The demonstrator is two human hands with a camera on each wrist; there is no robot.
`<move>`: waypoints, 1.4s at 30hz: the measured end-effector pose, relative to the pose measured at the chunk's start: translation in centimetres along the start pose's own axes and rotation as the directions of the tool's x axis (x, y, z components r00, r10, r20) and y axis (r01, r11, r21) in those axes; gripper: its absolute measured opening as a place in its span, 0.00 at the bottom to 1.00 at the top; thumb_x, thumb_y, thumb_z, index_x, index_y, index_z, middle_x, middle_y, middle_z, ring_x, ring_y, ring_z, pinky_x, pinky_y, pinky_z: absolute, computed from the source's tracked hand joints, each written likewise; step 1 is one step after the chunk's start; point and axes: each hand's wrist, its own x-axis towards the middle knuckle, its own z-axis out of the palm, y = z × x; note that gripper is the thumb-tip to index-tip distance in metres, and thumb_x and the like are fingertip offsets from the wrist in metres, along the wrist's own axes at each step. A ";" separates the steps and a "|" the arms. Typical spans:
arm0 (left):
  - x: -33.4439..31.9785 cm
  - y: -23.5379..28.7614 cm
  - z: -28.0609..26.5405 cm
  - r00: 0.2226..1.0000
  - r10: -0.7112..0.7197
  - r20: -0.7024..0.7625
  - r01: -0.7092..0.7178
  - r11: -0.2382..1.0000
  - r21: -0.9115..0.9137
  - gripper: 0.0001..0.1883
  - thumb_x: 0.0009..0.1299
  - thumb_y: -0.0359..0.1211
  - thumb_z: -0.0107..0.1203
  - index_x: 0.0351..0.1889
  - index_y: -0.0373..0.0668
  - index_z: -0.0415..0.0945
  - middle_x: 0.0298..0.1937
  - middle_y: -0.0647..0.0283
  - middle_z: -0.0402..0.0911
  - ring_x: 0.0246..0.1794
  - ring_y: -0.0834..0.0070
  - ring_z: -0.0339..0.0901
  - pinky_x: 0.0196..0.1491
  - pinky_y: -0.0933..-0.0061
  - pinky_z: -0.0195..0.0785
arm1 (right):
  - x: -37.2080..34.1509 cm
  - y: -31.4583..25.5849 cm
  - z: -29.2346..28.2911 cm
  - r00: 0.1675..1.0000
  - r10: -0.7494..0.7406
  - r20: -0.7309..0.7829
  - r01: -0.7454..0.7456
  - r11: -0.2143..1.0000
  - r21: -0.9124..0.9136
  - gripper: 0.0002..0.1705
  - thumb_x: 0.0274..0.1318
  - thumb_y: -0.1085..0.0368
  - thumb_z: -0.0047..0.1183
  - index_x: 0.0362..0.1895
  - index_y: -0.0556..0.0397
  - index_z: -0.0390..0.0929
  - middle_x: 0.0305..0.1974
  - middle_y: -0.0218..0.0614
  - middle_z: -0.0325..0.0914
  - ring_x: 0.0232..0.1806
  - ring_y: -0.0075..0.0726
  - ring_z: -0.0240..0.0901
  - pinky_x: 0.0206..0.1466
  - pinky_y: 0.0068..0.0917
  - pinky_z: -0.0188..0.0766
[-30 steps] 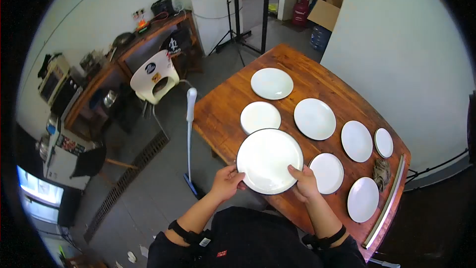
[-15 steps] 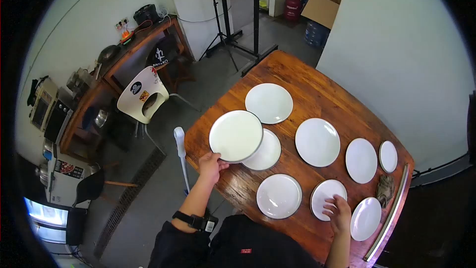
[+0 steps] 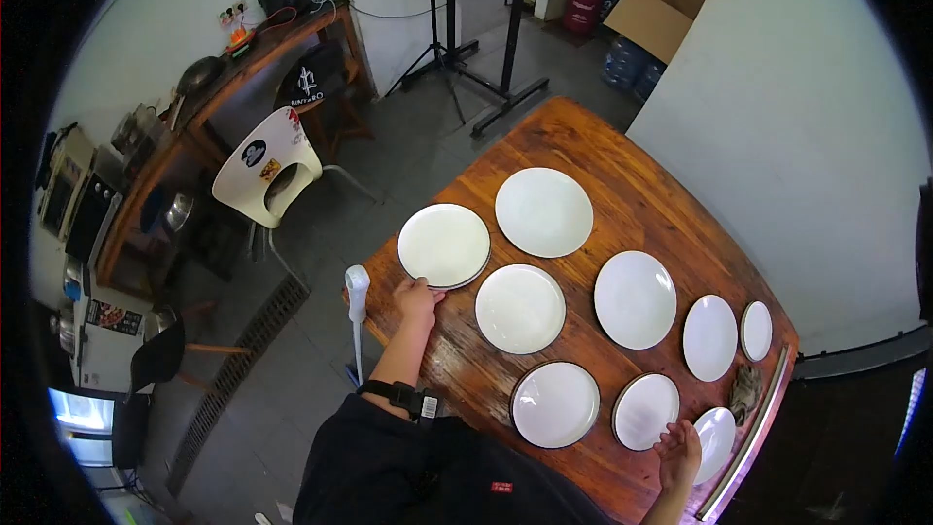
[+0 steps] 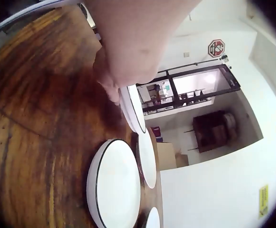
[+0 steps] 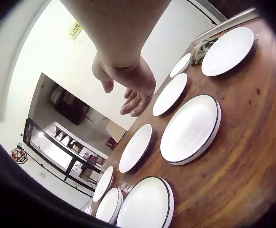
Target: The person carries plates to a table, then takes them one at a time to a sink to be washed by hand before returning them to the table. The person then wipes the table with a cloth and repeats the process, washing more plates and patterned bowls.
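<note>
My left hand (image 3: 418,302) pinches the near rim of a white dark-rimmed plate (image 3: 443,245) at the table's left corner. The left wrist view shows that plate (image 4: 134,109) low over the wood, partly hidden behind the hand. My right hand (image 3: 677,455), empty and with loosely bent fingers, hovers between a dark-rimmed plate (image 3: 645,412) and a plain white plate (image 3: 715,442). In the right wrist view the hand (image 5: 130,85) hangs above the plates. Closest to the held plate are a white plate (image 3: 520,308) and a large white plate (image 3: 544,213).
More white plates lie on the wooden table (image 3: 457,379), among them a dark-rimmed one (image 3: 555,404) near the body. A crumpled cloth (image 3: 745,393) and a long metal strip (image 3: 746,437) lie along the right edge. Beside the left edge stands a white handle (image 3: 357,292).
Both hands held the dark-rimmed plate before; the right hand let go and moved right. The left hand carried the plate left and lowered it to the table's left corner.
</note>
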 end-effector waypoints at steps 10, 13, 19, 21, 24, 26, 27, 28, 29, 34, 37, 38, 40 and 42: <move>0.3 0.1 -0.6 1.000 -0.016 -0.020 0.017 0.999 0.041 0.05 0.63 0.25 0.41 0.30 0.35 0.68 0.26 0.58 0.75 0.20 0.73 0.74 0.21 0.77 0.71 | -0.3 0.4 0.3 0.999 0.009 -0.039 -0.010 1.000 -0.013 0.15 0.51 0.54 0.46 0.40 0.49 0.70 0.33 0.36 0.73 0.29 0.32 0.72 0.28 0.28 0.71; 0.7 -0.3 -0.9 1.000 -0.007 -0.004 0.007 0.998 0.065 0.06 0.63 0.25 0.41 0.33 0.34 0.69 0.27 0.58 0.75 0.21 0.73 0.74 0.22 0.77 0.71 | -0.7 0.3 0.2 0.998 0.035 -0.054 -0.037 0.999 -0.038 0.15 0.51 0.54 0.47 0.40 0.48 0.71 0.33 0.36 0.74 0.29 0.32 0.72 0.28 0.27 0.71; 1.1 -0.6 -1.0 0.999 -0.037 -0.010 0.039 0.989 0.139 0.09 0.63 0.26 0.42 0.38 0.31 0.67 0.28 0.57 0.75 0.22 0.71 0.75 0.21 0.76 0.71 | -1.1 0.6 0.0 0.997 0.015 -0.070 -0.020 0.998 -0.063 0.16 0.51 0.54 0.47 0.39 0.49 0.71 0.32 0.36 0.74 0.29 0.31 0.72 0.28 0.27 0.71; 1.4 -0.6 -1.1 0.999 -0.046 -0.005 0.046 0.977 0.206 0.09 0.62 0.25 0.43 0.37 0.29 0.67 0.28 0.55 0.76 0.22 0.69 0.76 0.20 0.76 0.70 | -1.4 0.5 0.0 0.996 0.021 -0.089 -0.025 0.999 -0.043 0.15 0.51 0.56 0.47 0.39 0.51 0.70 0.32 0.37 0.74 0.28 0.32 0.72 0.28 0.27 0.71; 1.8 -0.2 -1.3 0.997 -0.065 0.033 0.045 0.910 0.412 0.10 0.59 0.24 0.43 0.36 0.26 0.66 0.28 0.52 0.76 0.22 0.67 0.77 0.19 0.76 0.69 | -2.1 0.5 0.3 0.992 0.037 -0.122 -0.038 0.999 -0.003 0.13 0.52 0.60 0.47 0.40 0.53 0.67 0.31 0.39 0.73 0.27 0.32 0.72 0.26 0.26 0.71; 1.8 -0.1 -1.3 0.995 -0.083 0.054 0.049 0.888 0.457 0.11 0.58 0.23 0.42 0.37 0.23 0.66 0.29 0.50 0.76 0.23 0.66 0.77 0.18 0.76 0.69 | -2.3 0.9 -0.1 0.993 0.025 -0.114 -0.025 1.000 0.006 0.13 0.52 0.61 0.46 0.41 0.54 0.67 0.31 0.39 0.73 0.27 0.31 0.72 0.27 0.26 0.71; 1.5 0.2 -1.1 0.995 -0.092 0.046 0.058 0.872 0.487 0.12 0.58 0.23 0.42 0.38 0.23 0.66 0.29 0.50 0.76 0.23 0.66 0.78 0.18 0.76 0.69 | -2.4 1.1 -0.4 0.994 0.031 -0.106 -0.030 0.999 0.012 0.13 0.53 0.61 0.46 0.41 0.54 0.67 0.31 0.39 0.73 0.28 0.31 0.71 0.27 0.26 0.70; 1.4 0.4 -1.0 0.994 -0.100 0.039 0.065 0.853 0.517 0.12 0.58 0.23 0.41 0.38 0.23 0.66 0.30 0.50 0.76 0.23 0.66 0.78 0.18 0.77 0.69 | -2.4 1.2 -0.9 0.994 0.036 -0.099 -0.034 0.999 0.019 0.14 0.53 0.61 0.46 0.41 0.54 0.68 0.31 0.39 0.73 0.28 0.30 0.71 0.27 0.25 0.70; 1.4 0.5 -1.1 0.994 -0.102 0.041 0.067 0.859 0.508 0.13 0.58 0.23 0.41 0.39 0.24 0.66 0.30 0.50 0.76 0.23 0.66 0.78 0.19 0.76 0.69 | -2.6 1.4 -1.1 0.994 0.040 -0.098 -0.037 0.999 0.030 0.14 0.53 0.61 0.46 0.41 0.55 0.68 0.31 0.38 0.73 0.28 0.29 0.71 0.28 0.25 0.70; 3.1 -0.9 -2.4 0.976 -0.169 0.135 0.075 0.848 0.524 0.13 0.59 0.26 0.39 0.41 0.30 0.67 0.28 0.56 0.76 0.25 0.66 0.77 0.24 0.70 0.70 | -3.9 0.9 -1.6 0.983 0.033 -0.182 -0.036 0.999 -0.009 0.14 0.54 0.62 0.45 0.42 0.56 0.68 0.31 0.35 0.74 0.28 0.27 0.71 0.29 0.23 0.69; 3.8 -1.0 -2.8 0.970 -0.190 0.153 0.047 0.763 0.645 0.11 0.61 0.32 0.43 0.36 0.33 0.67 0.22 0.57 0.76 0.17 0.70 0.75 0.16 0.73 0.66 | -5.4 1.4 -2.4 0.975 0.039 -0.218 -0.040 0.999 0.003 0.13 0.54 0.62 0.45 0.41 0.55 0.69 0.33 0.35 0.74 0.30 0.27 0.71 0.31 0.22 0.69; 4.1 -0.9 -2.8 0.968 -0.199 0.155 0.043 0.735 0.677 0.11 0.61 0.33 0.44 0.35 0.33 0.66 0.21 0.57 0.75 0.16 0.70 0.75 0.14 0.74 0.65 | -6.0 1.9 -2.6 0.971 0.029 -0.237 -0.031 1.000 -0.005 0.12 0.54 0.62 0.45 0.41 0.54 0.69 0.33 0.34 0.74 0.31 0.26 0.71 0.31 0.22 0.69; 4.3 -0.8 -2.8 0.964 -0.234 0.125 0.070 0.677 0.733 0.12 0.61 0.35 0.44 0.33 0.34 0.66 0.18 0.59 0.74 0.14 0.70 0.73 0.13 0.74 0.63 | -7.4 2.9 -2.9 0.946 0.083 -0.313 -0.080 0.997 0.022 0.12 0.55 0.61 0.44 0.40 0.54 0.69 0.34 0.34 0.74 0.32 0.26 0.71 0.32 0.22 0.68; 3.5 -0.2 -2.5 0.969 -0.218 0.116 0.042 0.608 0.793 0.14 0.62 0.40 0.44 0.32 0.35 0.65 0.17 0.60 0.73 0.13 0.71 0.73 0.11 0.74 0.61 | -8.6 4.8 -3.9 0.917 0.123 -0.380 -0.111 0.992 0.053 0.11 0.55 0.61 0.44 0.39 0.53 0.68 0.34 0.35 0.74 0.31 0.27 0.71 0.31 0.23 0.68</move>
